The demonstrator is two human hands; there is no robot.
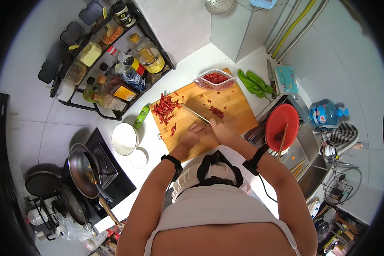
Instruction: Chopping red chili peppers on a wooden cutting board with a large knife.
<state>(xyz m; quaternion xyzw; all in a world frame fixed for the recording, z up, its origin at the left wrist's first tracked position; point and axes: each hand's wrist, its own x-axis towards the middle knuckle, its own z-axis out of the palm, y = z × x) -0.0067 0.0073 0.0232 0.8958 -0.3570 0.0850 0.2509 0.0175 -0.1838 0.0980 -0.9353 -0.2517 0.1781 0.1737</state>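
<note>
My right hand (pixel 223 132) grips a kitchen knife (pixel 196 113), its blade pointing up and left over the wooden cutting board (pixel 243 110). Close beside the handle, my left hand (pixel 192 135) is low over the board with bent fingers; whether it pinches anything is hidden. Whole dried red chilies (pixel 164 108) are heaped at the board's left end, and a few (pixel 173 130) lie apart below the heap. Chopped red chili (pixel 216 112) forms a small pile right of the blade. At the far edge stands an unsealed clear plastic bag (pixel 208 84) holding cut red chili.
Green peppers (pixel 254 84) and another knife (pixel 270 75) lie right of the board. A red basin (pixel 291 128) with chopsticks rests over the sink (pixel 302 144). Leftward are a white bowl (pixel 124 139), a green packet (pixel 142 117), a condiment rack (pixel 115 116) and a frying pan (pixel 80 169) on the cooktop.
</note>
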